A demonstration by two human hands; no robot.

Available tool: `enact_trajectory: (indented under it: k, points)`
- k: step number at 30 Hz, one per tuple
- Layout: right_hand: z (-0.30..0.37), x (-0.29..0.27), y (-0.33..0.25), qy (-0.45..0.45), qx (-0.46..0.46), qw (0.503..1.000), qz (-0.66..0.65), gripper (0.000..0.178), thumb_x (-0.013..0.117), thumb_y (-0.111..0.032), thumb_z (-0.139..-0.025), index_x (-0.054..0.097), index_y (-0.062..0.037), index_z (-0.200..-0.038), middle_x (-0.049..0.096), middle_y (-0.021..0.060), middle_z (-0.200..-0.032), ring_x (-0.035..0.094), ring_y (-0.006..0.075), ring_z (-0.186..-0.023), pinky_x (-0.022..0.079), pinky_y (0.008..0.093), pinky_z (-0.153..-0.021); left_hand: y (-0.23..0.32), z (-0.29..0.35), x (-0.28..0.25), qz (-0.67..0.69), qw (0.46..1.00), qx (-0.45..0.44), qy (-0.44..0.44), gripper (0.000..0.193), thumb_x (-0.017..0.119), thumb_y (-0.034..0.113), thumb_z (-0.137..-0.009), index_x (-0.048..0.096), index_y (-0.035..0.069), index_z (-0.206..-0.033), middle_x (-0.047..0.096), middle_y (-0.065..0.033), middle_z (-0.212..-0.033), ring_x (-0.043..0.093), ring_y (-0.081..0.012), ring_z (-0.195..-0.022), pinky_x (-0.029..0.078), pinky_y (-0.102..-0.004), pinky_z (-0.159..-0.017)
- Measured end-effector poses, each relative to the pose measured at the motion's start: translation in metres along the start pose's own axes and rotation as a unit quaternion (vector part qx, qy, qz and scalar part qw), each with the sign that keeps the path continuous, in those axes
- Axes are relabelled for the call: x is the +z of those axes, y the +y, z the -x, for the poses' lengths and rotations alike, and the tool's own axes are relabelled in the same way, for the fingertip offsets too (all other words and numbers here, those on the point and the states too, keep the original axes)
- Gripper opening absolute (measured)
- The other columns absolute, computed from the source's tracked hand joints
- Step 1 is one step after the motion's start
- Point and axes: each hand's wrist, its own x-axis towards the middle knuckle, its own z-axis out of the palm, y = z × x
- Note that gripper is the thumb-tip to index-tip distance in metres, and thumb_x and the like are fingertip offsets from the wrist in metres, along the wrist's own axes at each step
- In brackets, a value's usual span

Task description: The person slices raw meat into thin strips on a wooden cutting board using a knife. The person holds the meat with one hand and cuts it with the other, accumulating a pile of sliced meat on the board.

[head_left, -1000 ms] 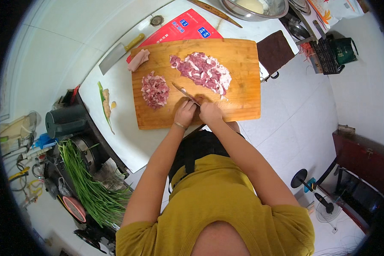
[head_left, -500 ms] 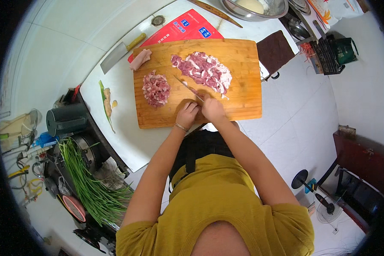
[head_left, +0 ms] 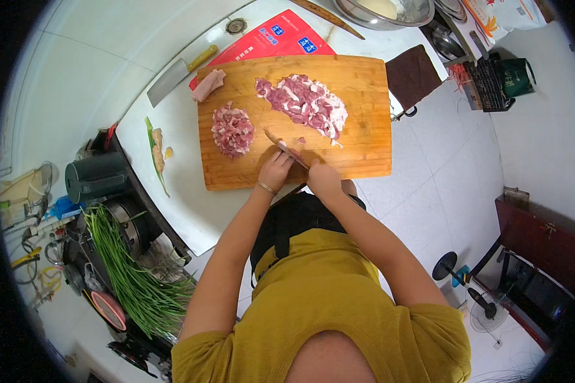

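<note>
My right hand [head_left: 324, 180] is closed round the handle of a knife [head_left: 295, 155], its blade slanting to the far left over the wooden cutting board [head_left: 364, 127]. My left hand [head_left: 276, 169] rests on the board's near part, fingers bent and pressed together against the blade; whatever they pinch is hidden. A small meat scrap [head_left: 301, 140] lies just beyond the blade. Farther off spreads a pile of sliced red and white meat [head_left: 306, 102]. Diced meat [head_left: 232, 131] is heaped left of my hands, with a pale pink slab of meat [head_left: 209, 85] at the board's far left corner.
A cleaver [head_left: 171, 82] lies left of the board, near ginger [head_left: 158, 150] and a green onion stalk [head_left: 151, 134]. Red printed packaging [head_left: 281, 38] sits under the board's far edge. A steel bowl [head_left: 370, 20] stands at the back. Long green chives [head_left: 134, 274] lie at left.
My right hand and the knife have drawn back toward me, and the blade now lies against my left fingers. A small meat scrap shows beyond the blade. My left hand has shifted slightly left.
</note>
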Motion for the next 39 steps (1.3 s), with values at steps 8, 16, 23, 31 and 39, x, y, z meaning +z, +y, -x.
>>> enact_trajectory:
  k: [8, 16, 23, 31, 39]
  points:
    - [-0.001, -0.015, 0.005, -0.074, 0.044, 0.996, 0.006, 0.018, 0.06, -0.01, -0.074, 0.055, 0.0004, -0.088, 0.064, 0.0204, -0.082, 0.065, 0.0348, -0.079, 0.052, 0.0441, -0.069, -0.006, -0.006, 0.0, -0.071, 0.997, 0.028, 0.005, 0.024, 0.053, 0.009, -0.074, 0.064, 0.004, -0.095, 0.059, -0.0077, -0.106, 0.056, -0.0253, -0.097, 0.048, -0.0321, -0.083]
    - [-0.027, -0.018, -0.02, -0.106, 0.043, 0.993, 0.008, 0.022, 0.061, -0.01, -0.076, 0.055, 0.0016, -0.093, 0.063, 0.0231, -0.089, 0.064, 0.0349, -0.087, 0.052, 0.0442, -0.074, -0.005, -0.005, 0.0, -0.034, 0.999, 0.022, 0.006, 0.024, 0.052, 0.008, -0.074, 0.063, 0.005, -0.095, 0.059, -0.0077, -0.103, 0.055, -0.0248, -0.095, 0.048, -0.0324, -0.08]
    - [0.009, -0.017, 0.017, -0.088, 0.064, 0.994, -0.015, 0.016, 0.052, -0.009, -0.077, 0.054, 0.0009, -0.089, 0.063, 0.025, -0.08, 0.063, 0.0385, -0.081, 0.05, 0.0471, -0.07, 0.005, -0.007, -0.002, -0.03, 0.999, -0.006, 0.041, 0.023, 0.054, 0.008, -0.073, 0.063, 0.004, -0.095, 0.058, -0.0065, -0.096, 0.054, -0.0239, -0.087, 0.048, -0.033, -0.075]
    - [-0.017, -0.017, 0.005, 0.032, 0.059, 0.997, -0.04, 0.012, 0.05, -0.009, -0.078, 0.053, 0.0002, -0.085, 0.061, 0.0261, -0.072, 0.062, 0.0416, -0.069, 0.05, 0.0506, -0.062, 0.011, -0.007, -0.002, -0.018, 0.998, -0.021, 0.053, 0.02, 0.059, 0.009, -0.075, 0.063, 0.003, -0.093, 0.059, -0.0084, -0.097, 0.054, -0.0255, -0.086, 0.047, -0.033, -0.076]
    - [0.02, -0.016, 0.007, -0.005, 0.047, 0.996, -0.07, 0.011, 0.051, -0.009, -0.077, 0.052, 0.0, -0.083, 0.06, 0.0266, -0.07, 0.061, 0.0425, -0.068, 0.049, 0.0509, -0.061, 0.009, 0.002, 0.002, -0.058, 0.997, -0.015, 0.054, 0.017, 0.054, 0.007, -0.073, 0.06, 0.003, -0.088, 0.057, -0.0103, -0.096, 0.055, -0.0264, -0.084, 0.048, -0.0326, -0.075]
